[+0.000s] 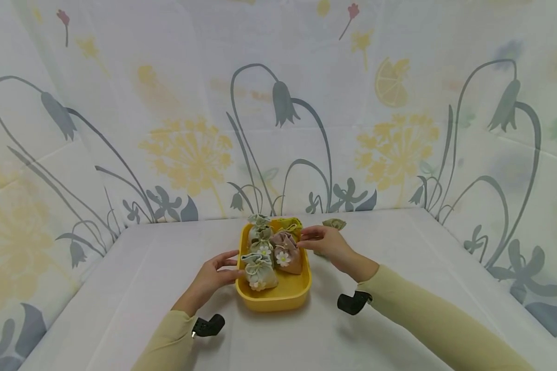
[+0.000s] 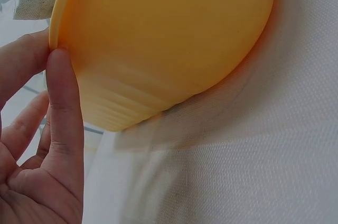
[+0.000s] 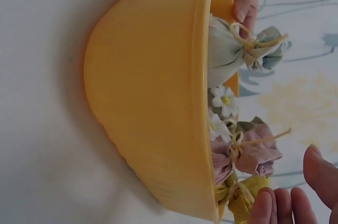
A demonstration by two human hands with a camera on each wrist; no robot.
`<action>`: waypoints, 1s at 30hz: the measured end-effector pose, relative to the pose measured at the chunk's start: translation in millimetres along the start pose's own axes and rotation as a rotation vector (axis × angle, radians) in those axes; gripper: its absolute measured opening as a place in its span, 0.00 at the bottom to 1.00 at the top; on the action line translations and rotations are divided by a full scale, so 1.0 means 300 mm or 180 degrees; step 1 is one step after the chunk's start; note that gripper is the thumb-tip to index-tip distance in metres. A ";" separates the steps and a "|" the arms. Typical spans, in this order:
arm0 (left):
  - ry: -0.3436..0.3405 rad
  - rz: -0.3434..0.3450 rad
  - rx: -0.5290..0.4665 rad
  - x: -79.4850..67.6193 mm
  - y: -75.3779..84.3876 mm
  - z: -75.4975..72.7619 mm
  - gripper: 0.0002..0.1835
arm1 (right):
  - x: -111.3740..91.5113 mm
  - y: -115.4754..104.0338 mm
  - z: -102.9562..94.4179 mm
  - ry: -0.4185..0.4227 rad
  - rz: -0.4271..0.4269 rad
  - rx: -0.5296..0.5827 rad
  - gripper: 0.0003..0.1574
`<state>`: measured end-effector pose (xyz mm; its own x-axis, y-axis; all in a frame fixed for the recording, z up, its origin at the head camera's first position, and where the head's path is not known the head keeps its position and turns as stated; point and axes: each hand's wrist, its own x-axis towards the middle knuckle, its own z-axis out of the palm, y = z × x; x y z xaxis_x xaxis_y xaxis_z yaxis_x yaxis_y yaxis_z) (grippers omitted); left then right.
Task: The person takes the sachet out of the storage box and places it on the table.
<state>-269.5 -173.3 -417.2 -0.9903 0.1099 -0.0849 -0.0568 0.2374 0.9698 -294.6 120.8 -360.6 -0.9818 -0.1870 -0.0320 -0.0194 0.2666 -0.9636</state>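
Note:
A yellow plastic tub [image 1: 278,304] stands on the white table with several small drawstring pouches inside. My left hand [image 2: 53,166] pinches the tub's rim at its left side, one finger over the edge and another against the outer wall. Across the tub, my right hand [image 1: 327,247] is held at the right rim with thumb and fingers apart, nothing between them. Closest to its fingertips are a yellow-green pouch [image 3: 256,189] and a pink pouch [image 1: 288,260] with a white flower. Nearer the front sits a pale mint pouch [image 1: 262,278]; green pouches [image 1: 261,237] stand behind it.
Behind the right hand, a green pouch [image 1: 334,223] lies on the table outside the tub, partly hidden by the hand. White cloth [image 1: 167,268] covers the table. A flower-printed curtain [image 1: 278,154] rises at the back and sides. Each wrist carries a black camera mount [image 1: 353,303].

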 end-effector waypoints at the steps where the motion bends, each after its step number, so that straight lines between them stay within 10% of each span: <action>1: 0.0003 -0.0001 -0.0002 0.000 0.000 0.000 0.34 | 0.005 -0.002 0.005 -0.0002 0.0006 -0.0026 0.25; 30: -0.0027 0.0015 -0.0084 0.007 -0.005 -0.002 0.34 | 0.089 -0.028 0.077 -0.0367 0.0158 -0.0288 0.29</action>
<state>-271.6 -174.0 -418.6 -0.9895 0.1192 -0.0821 -0.0555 0.2114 0.9758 -316.3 91.8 -359.5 -0.9540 -0.2773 -0.1141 0.0065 0.3613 -0.9324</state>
